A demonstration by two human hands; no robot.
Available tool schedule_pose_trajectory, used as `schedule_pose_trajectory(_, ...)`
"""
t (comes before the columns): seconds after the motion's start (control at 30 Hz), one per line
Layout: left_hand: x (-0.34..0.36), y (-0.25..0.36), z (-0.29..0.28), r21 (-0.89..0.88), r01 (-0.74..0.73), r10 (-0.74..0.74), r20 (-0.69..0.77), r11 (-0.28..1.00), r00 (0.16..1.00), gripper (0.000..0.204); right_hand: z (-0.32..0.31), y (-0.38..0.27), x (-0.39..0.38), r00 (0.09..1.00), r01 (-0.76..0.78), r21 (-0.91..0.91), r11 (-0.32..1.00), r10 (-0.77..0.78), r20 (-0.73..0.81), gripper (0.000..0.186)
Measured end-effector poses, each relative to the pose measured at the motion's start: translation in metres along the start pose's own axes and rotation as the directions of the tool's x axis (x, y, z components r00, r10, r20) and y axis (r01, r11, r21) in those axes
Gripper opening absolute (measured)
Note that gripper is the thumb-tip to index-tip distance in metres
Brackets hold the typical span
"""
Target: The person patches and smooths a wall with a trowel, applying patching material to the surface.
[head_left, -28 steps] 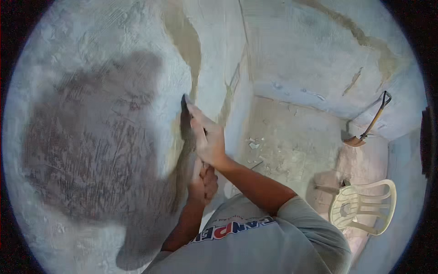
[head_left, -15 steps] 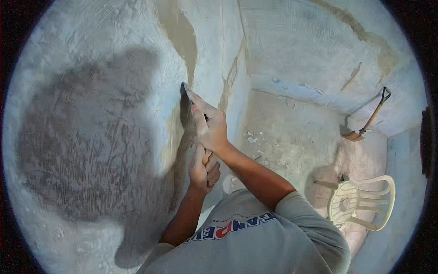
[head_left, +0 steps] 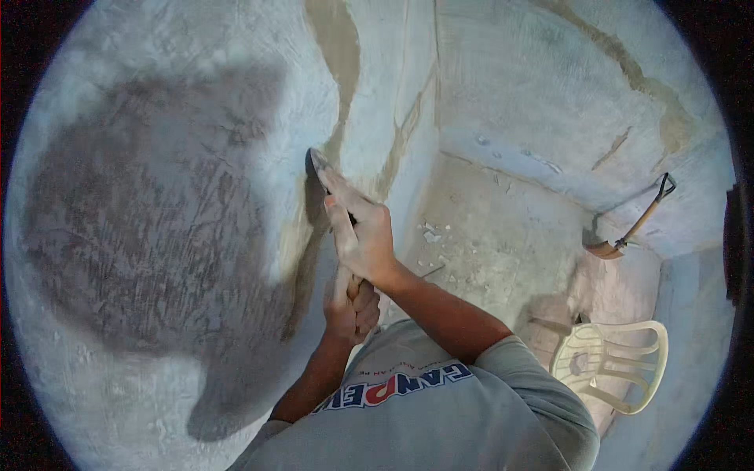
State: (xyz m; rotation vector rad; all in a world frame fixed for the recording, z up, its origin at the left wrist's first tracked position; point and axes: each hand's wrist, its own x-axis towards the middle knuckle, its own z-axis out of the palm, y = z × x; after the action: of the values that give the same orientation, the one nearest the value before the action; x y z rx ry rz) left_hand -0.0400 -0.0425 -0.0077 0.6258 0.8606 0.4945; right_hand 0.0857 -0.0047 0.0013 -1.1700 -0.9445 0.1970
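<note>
Grey pointed tool [head_left: 317, 162] is held in the right grip [head_left: 365, 242], its tip just beyond that grip, toward the pale wall [head_left: 251, 39]. Left grip [head_left: 355, 311], just below the right one, is closed, apparently around the handle, largely hidden. Brown strip [head_left: 338, 47] above both; shovel [head_left: 643, 217] and cream chair [head_left: 577, 361] well to the right.

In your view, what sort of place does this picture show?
Probably a room under repair: irregular brown strips run through the pale wall, pale flakes lie on the floor, and a shovel stands by another wall.
</note>
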Motion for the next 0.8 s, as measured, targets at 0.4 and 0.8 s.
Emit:
schedule_pose_trajectory(0.4,0.003,0.012,-0.031,0.042,0.005,-0.007,0.062,0.999,0.998,0.047,0.014,0.000,-0.005,0.998,-0.051,0.058,0.997,0.054,-0.034,0.038)
schedule_pose_trajectory(0.8,0.021,0.028,-0.037,0.032,0.000,-0.006,0.199,0.999,0.980,0.041,0.020,-0.003,0.013,0.996,-0.026,0.081,0.996,0.033,-0.087,0.037)
